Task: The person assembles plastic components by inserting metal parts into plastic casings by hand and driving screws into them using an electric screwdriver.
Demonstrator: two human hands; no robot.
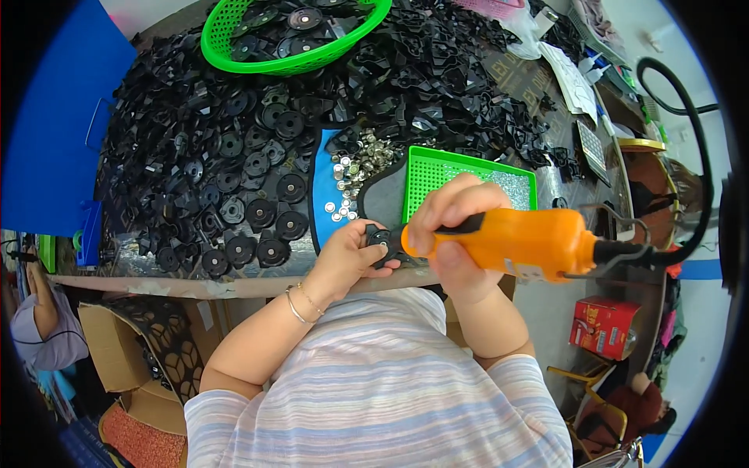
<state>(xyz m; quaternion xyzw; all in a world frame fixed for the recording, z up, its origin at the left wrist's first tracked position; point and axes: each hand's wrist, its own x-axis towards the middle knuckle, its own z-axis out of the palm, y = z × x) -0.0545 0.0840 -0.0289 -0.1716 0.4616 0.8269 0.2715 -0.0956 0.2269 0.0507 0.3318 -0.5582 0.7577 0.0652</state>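
My left hand (351, 261) is closed around a small black plastic part (380, 240) at the table's front edge. In my right hand (462, 234) is an orange electric screwdriver (538, 240), held level with its nose against or very near that part. The exact contact is hidden by my fingers. A black cable runs from the tool's rear end. Just beyond my hands, small silver metal pieces (374, 156) lie heaped on a blue and grey mat (324, 175). A green perforated tray (427, 168) with many small shiny pieces, probably screws, sits behind my right hand.
Black plastic parts (413, 82) cover much of the table, with round black discs (261, 212) at the left. A green basket (292, 64) of discs stands at the back. A calculator (593, 152) lies on the right. Cardboard box (113, 351) below left; other people sit at both sides.
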